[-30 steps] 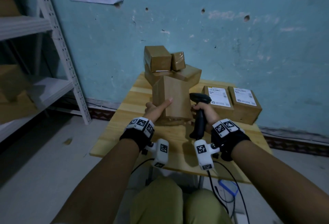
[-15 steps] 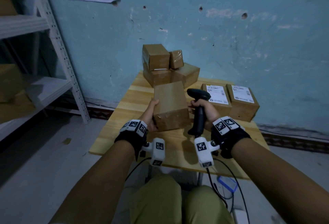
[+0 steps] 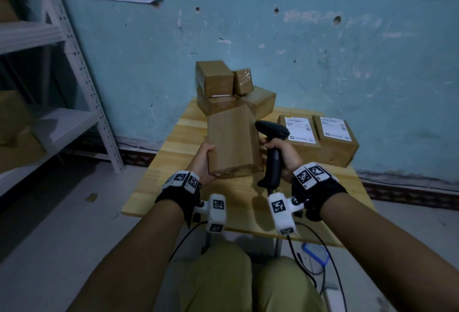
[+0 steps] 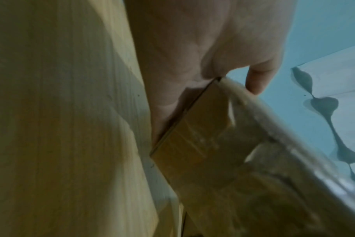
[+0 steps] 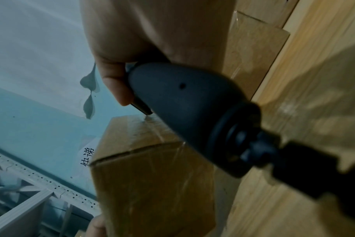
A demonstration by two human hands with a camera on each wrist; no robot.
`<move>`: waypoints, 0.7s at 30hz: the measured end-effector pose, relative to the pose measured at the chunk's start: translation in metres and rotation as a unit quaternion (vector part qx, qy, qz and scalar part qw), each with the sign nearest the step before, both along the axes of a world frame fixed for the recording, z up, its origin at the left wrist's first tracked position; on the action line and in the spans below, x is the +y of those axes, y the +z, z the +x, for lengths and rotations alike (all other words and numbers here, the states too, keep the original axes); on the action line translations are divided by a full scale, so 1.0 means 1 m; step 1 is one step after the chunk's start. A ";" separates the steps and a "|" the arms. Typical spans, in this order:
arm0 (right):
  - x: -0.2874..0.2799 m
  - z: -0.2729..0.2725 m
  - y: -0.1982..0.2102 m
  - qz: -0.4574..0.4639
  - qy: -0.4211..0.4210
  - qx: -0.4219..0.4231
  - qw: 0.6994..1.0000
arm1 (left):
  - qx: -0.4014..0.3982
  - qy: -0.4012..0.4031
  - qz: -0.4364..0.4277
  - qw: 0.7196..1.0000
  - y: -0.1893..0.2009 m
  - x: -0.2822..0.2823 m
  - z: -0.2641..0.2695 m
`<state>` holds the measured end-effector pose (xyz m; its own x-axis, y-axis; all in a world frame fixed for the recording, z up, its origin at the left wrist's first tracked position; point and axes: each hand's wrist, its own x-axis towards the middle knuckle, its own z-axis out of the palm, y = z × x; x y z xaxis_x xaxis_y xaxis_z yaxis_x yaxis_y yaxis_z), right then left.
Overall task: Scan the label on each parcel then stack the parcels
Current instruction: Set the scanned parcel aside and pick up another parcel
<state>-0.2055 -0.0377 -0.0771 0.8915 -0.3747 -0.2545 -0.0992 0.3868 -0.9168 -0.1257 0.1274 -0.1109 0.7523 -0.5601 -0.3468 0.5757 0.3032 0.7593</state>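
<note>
Head view shows the left hand (image 3: 202, 162) gripping the plain brown parcel (image 3: 229, 143) by its near corner, lifted above the table (image 3: 159, 162), while the right hand (image 3: 283, 156) is curled around the scanner (image 3: 272, 145) just beside it. Beyond the fingers four parcels are piled; I judge two labelled parcels (image 3: 316, 135) are not yet stacked. Left wrist view: the thumb and palm clamp the parcel (image 4: 192, 144) edge. Right wrist view: the fingers (image 5: 116, 86) wrap the scanner (image 5: 182, 104) handle, with the parcel (image 5: 152, 184) close below.
</note>
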 end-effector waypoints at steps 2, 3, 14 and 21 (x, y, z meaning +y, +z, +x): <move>0.000 -0.002 0.001 0.001 0.010 0.003 1.000 | -0.033 0.024 -0.013 0.999 0.000 0.001 -0.001; 0.000 -0.004 0.002 0.005 0.015 -0.002 1.000 | -0.054 0.041 -0.023 0.997 -0.001 0.002 -0.001; 0.006 -0.009 0.005 0.006 0.063 -0.011 0.998 | -0.111 0.052 0.022 0.992 0.009 -0.006 -0.005; 0.010 -0.014 0.012 0.032 0.055 -0.012 0.998 | -0.042 -0.011 0.014 0.999 0.015 -0.001 0.000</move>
